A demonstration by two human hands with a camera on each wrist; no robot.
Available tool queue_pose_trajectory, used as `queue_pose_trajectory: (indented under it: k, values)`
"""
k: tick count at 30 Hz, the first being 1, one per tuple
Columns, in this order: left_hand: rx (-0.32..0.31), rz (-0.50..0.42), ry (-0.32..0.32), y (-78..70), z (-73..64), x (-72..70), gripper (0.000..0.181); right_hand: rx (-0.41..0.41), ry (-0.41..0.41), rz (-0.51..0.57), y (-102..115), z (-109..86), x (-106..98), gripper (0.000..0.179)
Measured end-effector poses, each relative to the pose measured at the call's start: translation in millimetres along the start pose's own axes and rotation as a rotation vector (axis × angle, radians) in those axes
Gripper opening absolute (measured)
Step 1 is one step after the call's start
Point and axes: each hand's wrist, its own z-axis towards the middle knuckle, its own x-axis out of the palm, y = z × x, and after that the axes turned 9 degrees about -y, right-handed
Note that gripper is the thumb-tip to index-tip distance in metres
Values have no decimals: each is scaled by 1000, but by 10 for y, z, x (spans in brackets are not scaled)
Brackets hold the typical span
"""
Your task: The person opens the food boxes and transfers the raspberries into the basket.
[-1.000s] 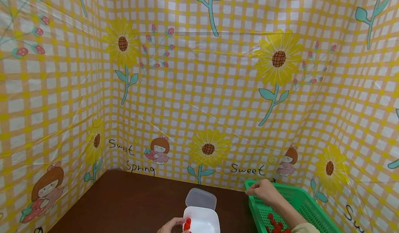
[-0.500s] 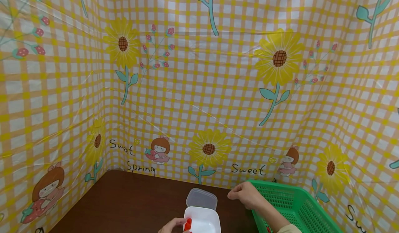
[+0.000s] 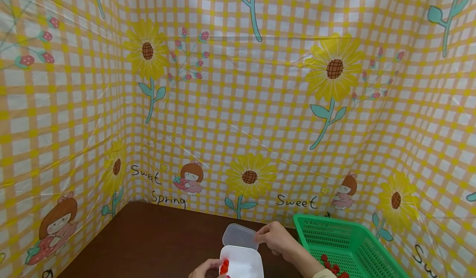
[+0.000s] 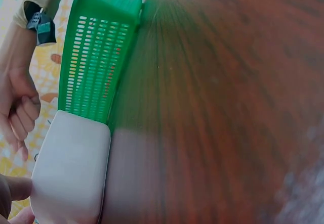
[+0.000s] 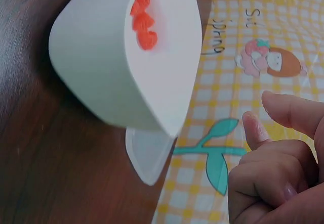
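A white plastic box (image 3: pixel 248 261) stands at the front of the table, with several small red pieces (image 5: pixel 143 21) along its inner side. My left hand (image 3: pixel 204 268) holds the box by its left side; its thumb (image 4: pixel 18 187) shows on the box in the left wrist view. Behind the box lies a clear plastic lid (image 3: pixel 238 236). Over the lid's right edge, my right hand (image 3: pixel 277 240) has its fingers curled, and whether it touches the lid I cannot tell. Its thumb and index fingertips are slightly apart in the right wrist view, and nothing shows between them.
At the right stands a green perforated basket (image 3: pixel 357 241) with several red berry-like pieces (image 3: pixel 331 265) in it. The dark brown table (image 3: pixel 167 241) stretches to the left. A checked cloth with sunflowers (image 3: pixel 223 104) hangs around the back and both sides.
My right hand has moved left from over the basket to the lid's right edge, uncovering part of the red pieces in the basket. The left hand and the box stay in place.
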Motion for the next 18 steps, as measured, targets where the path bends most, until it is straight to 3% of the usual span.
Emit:
queue_pose_trajectory:
  k: [18]
  values:
    - [-25, -36, 15, -1, 12, -1, 46, 34, 67, 40, -75, 60, 462, 20]
